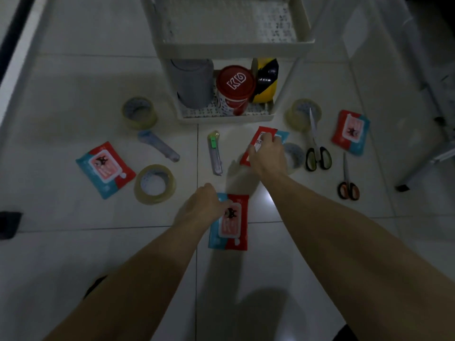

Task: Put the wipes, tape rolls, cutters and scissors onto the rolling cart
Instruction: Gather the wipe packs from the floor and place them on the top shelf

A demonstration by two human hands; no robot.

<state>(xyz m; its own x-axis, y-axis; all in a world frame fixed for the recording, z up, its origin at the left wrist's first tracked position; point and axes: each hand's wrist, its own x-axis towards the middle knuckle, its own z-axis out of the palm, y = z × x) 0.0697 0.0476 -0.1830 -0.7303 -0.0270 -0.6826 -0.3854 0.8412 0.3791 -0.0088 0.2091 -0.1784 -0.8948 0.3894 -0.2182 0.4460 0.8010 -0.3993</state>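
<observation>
On the tiled floor in front of the white rolling cart (225, 118) lie several red-and-blue wipes packs, clear tape rolls, two cutters and two pairs of scissors. My left hand (200, 205) grips the top of the nearest wipes pack (231, 230). My right hand (267, 155) holds another wipes pack (261, 141) lifted off the floor, half hiding a tape roll (294, 156). More wipes packs lie at the left (104, 168) and the right (350, 131). A green cutter (214, 152) and a blue cutter (158, 148) lie left of my right hand.
The cart's lower shelf holds a grey roll (193, 82), a red-lidded tub (235, 89) and yellow-black tape (266, 80). Its upper shelf (229, 20) has nothing on it. Black-handled scissors (317, 146) and orange-handled scissors (347, 183) lie right. Tape rolls (155, 184) (139, 113) (302, 114) sit around.
</observation>
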